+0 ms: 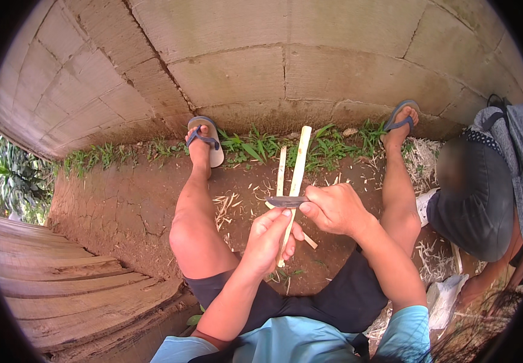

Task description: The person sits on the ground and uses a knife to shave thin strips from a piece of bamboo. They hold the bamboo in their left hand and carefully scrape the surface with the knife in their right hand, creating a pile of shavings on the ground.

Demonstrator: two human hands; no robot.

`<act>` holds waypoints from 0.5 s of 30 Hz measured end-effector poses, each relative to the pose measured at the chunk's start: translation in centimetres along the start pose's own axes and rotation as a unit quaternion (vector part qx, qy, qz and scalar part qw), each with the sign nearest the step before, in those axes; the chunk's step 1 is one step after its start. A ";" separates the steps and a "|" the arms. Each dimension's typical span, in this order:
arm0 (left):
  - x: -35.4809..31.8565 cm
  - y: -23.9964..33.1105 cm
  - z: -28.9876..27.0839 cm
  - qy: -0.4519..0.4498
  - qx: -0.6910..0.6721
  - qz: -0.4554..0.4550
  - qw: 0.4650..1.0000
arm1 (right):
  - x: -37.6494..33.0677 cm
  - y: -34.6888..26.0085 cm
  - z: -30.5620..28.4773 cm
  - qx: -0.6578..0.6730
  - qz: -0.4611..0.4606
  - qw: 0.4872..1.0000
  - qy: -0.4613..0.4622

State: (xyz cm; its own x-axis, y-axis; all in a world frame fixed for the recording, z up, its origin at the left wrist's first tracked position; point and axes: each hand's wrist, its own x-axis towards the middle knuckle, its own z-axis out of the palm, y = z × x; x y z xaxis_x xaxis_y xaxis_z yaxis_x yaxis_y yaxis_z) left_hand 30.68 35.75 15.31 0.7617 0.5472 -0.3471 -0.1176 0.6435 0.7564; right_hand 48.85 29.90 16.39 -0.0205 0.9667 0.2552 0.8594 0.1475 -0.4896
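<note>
You're sitting with your knees apart, and everything is turning on the bamboo strip [298,158]. Left of the strip, your left hand [267,239] is closing around its lower end, pinching it near your lap. The strip itself is running long and nearly upright, away from you toward the grass [252,147] at the foot of the block wall [243,72], leaning slightly right at the top. Across the strip, just above your left hand, the knife blade [286,201] is lying almost level, pointing left. Right of the strip, your right hand [334,209] is gripping the knife handle tight, nearer the cut.
</note>
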 end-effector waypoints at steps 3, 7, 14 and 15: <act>0.1 -0.3 -0.3 0.003 -0.015 0.004 1.000 | 0.0 -0.1 0.1 -0.004 -0.004 1.000 -0.017; 0.2 -0.3 -0.4 -0.005 -0.029 0.005 1.000 | -0.2 -0.3 0.5 0.020 -0.006 1.000 -0.023; 0.3 -0.4 -0.2 0.008 -0.014 0.043 0.999 | 0.0 -0.2 0.3 0.026 -0.004 0.999 -0.024; 0.3 -0.4 -0.2 0.007 -0.015 0.046 0.999 | 0.0 -0.1 0.3 0.026 -0.004 0.999 -0.019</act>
State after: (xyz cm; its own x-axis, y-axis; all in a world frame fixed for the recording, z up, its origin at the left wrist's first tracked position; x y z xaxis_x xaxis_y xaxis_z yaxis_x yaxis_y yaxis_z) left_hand 30.82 35.78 14.73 0.7379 0.6120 -0.2844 -0.2058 0.6054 0.7688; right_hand 48.61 29.99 16.17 -0.0472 0.9727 0.2274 0.8318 0.1643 -0.5302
